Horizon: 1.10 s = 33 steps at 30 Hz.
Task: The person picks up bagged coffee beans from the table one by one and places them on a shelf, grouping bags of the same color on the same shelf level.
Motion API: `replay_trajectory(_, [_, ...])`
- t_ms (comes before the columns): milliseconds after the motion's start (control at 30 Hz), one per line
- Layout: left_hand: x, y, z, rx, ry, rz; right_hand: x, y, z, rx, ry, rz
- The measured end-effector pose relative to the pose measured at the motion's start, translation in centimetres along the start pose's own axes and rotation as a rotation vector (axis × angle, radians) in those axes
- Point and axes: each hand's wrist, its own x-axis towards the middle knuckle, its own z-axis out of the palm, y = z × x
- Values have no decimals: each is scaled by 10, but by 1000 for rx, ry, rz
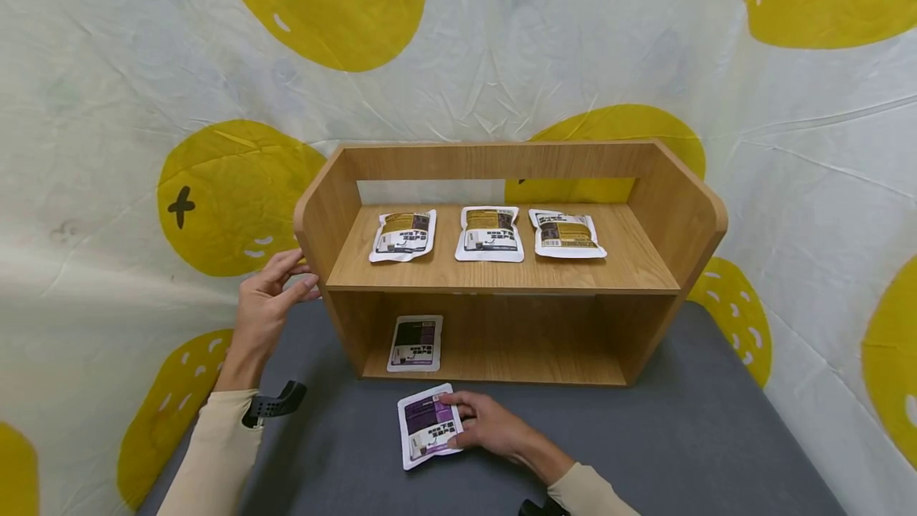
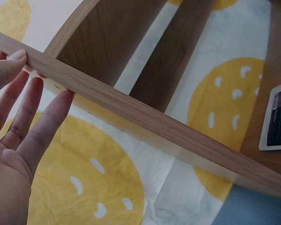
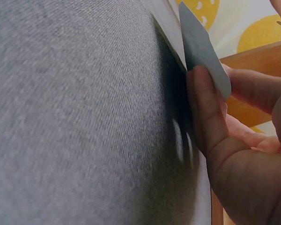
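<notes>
My right hand (image 1: 494, 424) pinches a white pouch with a purple label (image 1: 430, 425) by its right edge, between thumb and fingers. It holds the pouch just above the grey tabletop, in front of the wooden shelf (image 1: 494, 291). From the right wrist view, the pouch (image 3: 203, 51) appears edge-on between the fingers. At the shelf's left side panel is my left hand (image 1: 267, 301), fingers extended, fingertips (image 2: 63, 98) right at the panel's edge. A similar dark-and-purple pouch (image 1: 415, 343) lies at the left of the lower shelf.
On the upper shelf lie three white pouches with brown-and-yellow labels: a left one (image 1: 404, 235), a middle one (image 1: 490, 234) and a right one (image 1: 567, 234). Behind the shelf hangs a white cloth (image 1: 501, 38) with yellow shapes. The grey tabletop (image 1: 680, 436) extends around the shelf.
</notes>
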Motion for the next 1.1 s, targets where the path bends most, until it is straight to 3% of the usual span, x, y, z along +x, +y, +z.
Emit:
replay_trajectory(233, [0, 2, 1, -16, -1, 7, -9, 1, -8, 19, -32, -11])
replay_trajectory(633, [0, 1, 0, -33, -8, 14, -28, -8, -22, 101, 36, 17])
replay_trajectory(1100, [0, 0, 0, -29, -5, 8, -40, -12, -38, 60, 94, -22])
